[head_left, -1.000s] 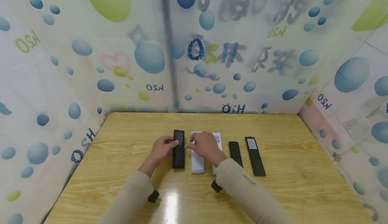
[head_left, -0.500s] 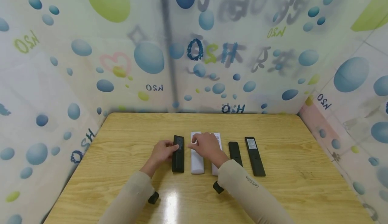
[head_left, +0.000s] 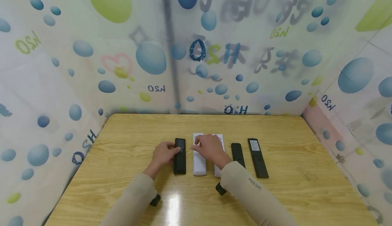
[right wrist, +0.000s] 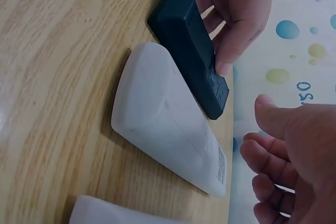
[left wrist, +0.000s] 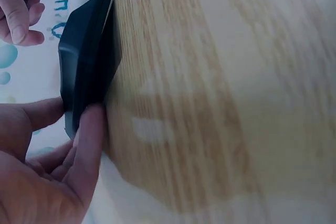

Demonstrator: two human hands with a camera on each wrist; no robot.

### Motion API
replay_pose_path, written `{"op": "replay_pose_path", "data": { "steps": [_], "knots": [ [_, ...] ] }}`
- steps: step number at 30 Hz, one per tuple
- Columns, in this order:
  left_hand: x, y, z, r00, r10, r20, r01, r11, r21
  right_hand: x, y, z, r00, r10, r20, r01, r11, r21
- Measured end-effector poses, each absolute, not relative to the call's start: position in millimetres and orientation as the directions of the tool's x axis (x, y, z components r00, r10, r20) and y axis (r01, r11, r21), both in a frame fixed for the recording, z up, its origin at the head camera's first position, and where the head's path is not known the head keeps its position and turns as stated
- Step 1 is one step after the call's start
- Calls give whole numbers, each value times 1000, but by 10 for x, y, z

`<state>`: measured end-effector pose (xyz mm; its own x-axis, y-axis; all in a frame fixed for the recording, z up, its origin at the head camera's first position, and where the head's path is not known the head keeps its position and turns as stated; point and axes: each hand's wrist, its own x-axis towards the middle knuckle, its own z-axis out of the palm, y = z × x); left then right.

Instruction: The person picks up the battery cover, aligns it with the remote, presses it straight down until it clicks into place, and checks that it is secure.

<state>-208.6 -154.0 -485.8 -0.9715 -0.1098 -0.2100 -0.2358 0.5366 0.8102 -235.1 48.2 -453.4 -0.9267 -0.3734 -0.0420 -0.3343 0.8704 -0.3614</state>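
Observation:
A black remote control [head_left: 180, 161] lies back side up, lengthwise, at the left end of a row on the table. My left hand [head_left: 162, 154] pinches its left edge, thumb on top and fingers at the side; the left wrist view shows this grip on the remote [left wrist: 79, 61] close up. Just to its right is a white remote control [head_left: 199, 167], also back up. Over that one hovers my right hand [head_left: 209, 147], its fingers loosely bent with nothing between them. In the right wrist view the right hand [right wrist: 299, 161] is apart from the white remote [right wrist: 157, 108].
A second white remote [head_left: 217, 172] is partly hidden under the right forearm. Further right lie a short black remote [head_left: 237, 154] and a longer black one [head_left: 259, 163] with a white label. Behind the wooden table [head_left: 137, 127] hangs a bubble-printed curtain [head_left: 153, 97].
The left hand has brought the black remote slightly nearer to me and down in line with the white ones. The right hand has shifted slightly to the right.

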Motion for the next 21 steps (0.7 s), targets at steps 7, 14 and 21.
{"op": "replay_pose_path", "data": {
  "steps": [7, 14, 21],
  "knots": [
    [-2070, -1514, -4827, -978, -132, -161, -207, 683, 700, -2346, 598, -4468, -937, -343, -62, -303, 889, -344],
    [-2067, -1650, -4798, -993, -81, -81, -114, 766, 633, -2339, 937, -4448, -943, -332, -24, -312, 906, -286],
    [-2065, -1988, -4620, -999, 0, 46, 22, 874, 485, -2366, 1574, -4445, -937, -349, 21, -344, 909, -237]
  ]
}}
